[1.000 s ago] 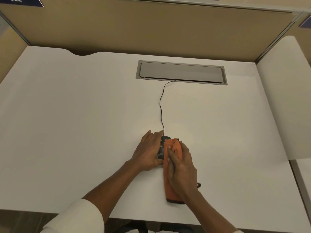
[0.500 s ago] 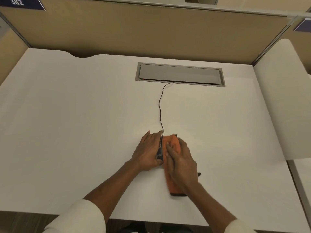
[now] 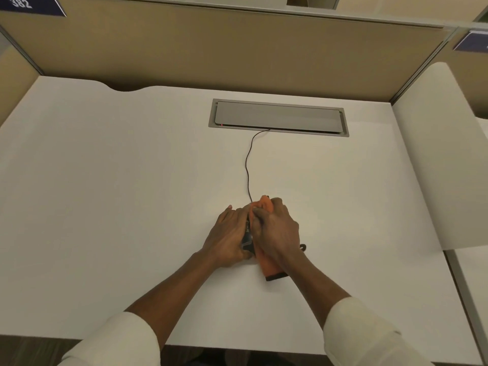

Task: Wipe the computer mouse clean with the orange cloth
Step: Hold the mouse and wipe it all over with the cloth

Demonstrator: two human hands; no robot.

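Observation:
A dark computer mouse (image 3: 247, 237) lies on the white desk (image 3: 105, 194), mostly hidden between my two hands. My left hand (image 3: 229, 235) grips its left side. The orange cloth (image 3: 266, 265) is draped over the mouse, with its dark-edged tail trailing toward me. My right hand (image 3: 277, 231) presses down on the cloth, fingers curled over its far end. The mouse's thin black cable (image 3: 247, 170) runs from the mouse away to the grey hatch.
A grey cable hatch (image 3: 278, 117) is set into the desk at the back centre. Tan partition walls (image 3: 237, 48) enclose the desk behind and on the left. A white side panel (image 3: 443, 154) rises on the right. The desk's front edge is near my sleeves.
My right hand has slid the cloth forward over the mouse, away from me, so less cloth trails behind. The left hand keeps its hold on the mouse.

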